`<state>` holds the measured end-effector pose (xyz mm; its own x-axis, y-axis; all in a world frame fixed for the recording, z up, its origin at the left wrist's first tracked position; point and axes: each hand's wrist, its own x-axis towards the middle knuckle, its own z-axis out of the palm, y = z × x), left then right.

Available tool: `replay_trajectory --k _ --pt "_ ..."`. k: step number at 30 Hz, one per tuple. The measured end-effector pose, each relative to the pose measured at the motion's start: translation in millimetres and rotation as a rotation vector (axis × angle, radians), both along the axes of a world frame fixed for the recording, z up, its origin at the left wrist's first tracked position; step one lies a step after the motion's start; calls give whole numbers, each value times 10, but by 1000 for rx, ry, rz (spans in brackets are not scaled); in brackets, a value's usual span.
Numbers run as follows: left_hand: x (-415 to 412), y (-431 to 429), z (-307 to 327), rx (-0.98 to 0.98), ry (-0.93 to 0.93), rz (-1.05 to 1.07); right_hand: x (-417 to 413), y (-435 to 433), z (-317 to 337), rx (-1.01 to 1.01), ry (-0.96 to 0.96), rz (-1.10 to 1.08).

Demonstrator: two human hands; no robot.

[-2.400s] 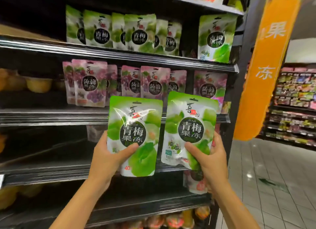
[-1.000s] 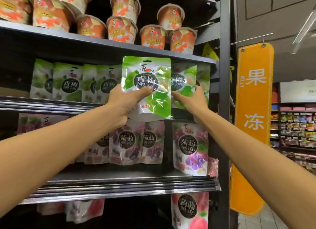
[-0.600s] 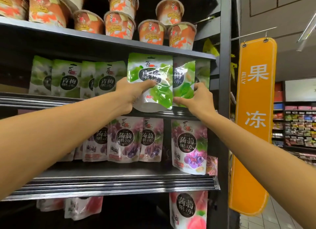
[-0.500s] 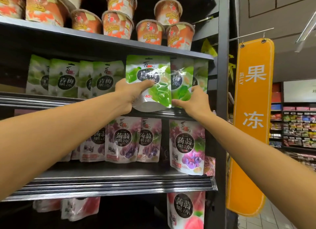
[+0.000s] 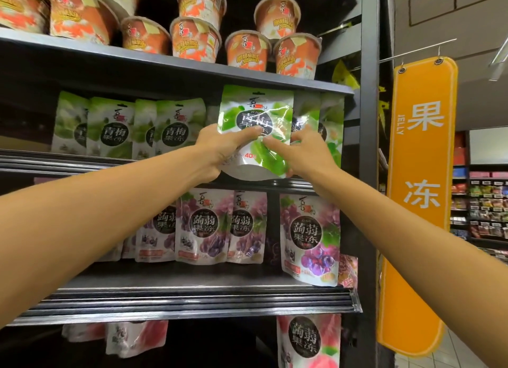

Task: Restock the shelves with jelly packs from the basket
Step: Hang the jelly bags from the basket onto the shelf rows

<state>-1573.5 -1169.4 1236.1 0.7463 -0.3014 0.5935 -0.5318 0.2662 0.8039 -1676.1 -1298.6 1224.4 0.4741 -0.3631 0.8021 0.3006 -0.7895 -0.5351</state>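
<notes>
Pack (image 5: 255,111) upright at shelf (image 5: 82,161) lip, left hand (image 5: 217,150) fingers still pinching its 9 o'clock edge, right hand (image 5: 308,153) has left second pack (image 5: 330,125), now standing at 3 o'clock, fingers pinching first pack's 3 o'clock edge

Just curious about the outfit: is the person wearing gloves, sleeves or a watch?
No. Both forearms are bare to the frame edge: no sleeves or watch show. The left hand and right hand have no gloves, and no rings are visible.
</notes>
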Motion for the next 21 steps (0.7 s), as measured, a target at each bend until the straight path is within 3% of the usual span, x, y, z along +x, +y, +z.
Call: replay_trajectory --k 5,7,13,21 --pt "14 1 60 -83 33 28 75 50 164 280 -83 99" --pt "45 32 56 -61 -62 106 128 42 212 327 -125 60" --pt "-36 122 -254 222 -686 367 276 81 147 130 -153 -207" --pt "42 45 -493 359 -906 619 264 -15 29 -34 -37 -169"
